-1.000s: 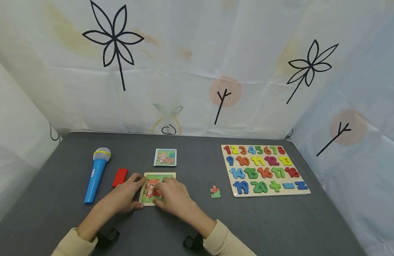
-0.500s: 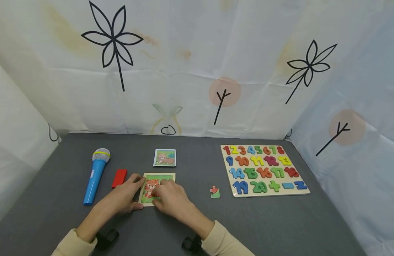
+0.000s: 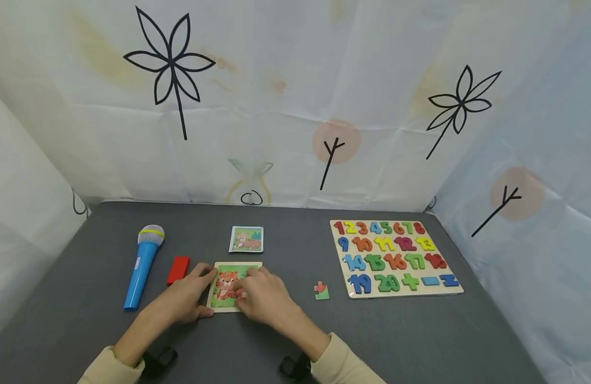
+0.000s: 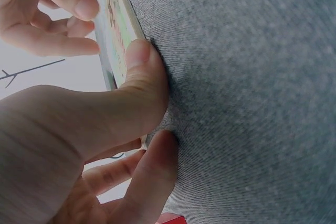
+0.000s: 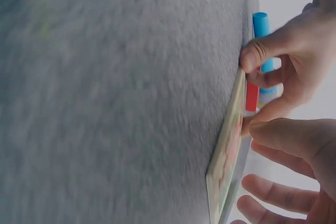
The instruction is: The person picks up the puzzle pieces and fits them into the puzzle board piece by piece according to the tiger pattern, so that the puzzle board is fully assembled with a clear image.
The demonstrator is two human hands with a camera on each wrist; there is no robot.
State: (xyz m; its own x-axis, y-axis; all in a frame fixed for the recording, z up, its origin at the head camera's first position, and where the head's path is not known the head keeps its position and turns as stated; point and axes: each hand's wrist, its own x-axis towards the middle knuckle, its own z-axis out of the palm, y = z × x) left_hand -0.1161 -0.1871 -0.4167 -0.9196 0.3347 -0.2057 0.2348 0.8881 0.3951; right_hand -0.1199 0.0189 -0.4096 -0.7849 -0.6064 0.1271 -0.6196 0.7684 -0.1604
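Observation:
A small wooden jigsaw board with a tiger picture lies flat in front of me. My left hand holds its left side, with the thumb at the near corner and the fingers along the edge. Over the board's right half hovers my right hand, its fingers loosely bent and spread apart from the thumb, with nothing seen between them. It covers part of the picture in the head view. One loose jigsaw piece, green and pink, lies on the table to the right.
Behind the board lies a small picture card. A red block sits close by my left hand, with a blue toy microphone farther left. A wooden number board occupies the right side. A white cloth wall closes off the back.
My right hand has shifted slightly right over the board, uncovering more of the tiger picture. My left hand keeps its hold. The head view has tilted up a little.

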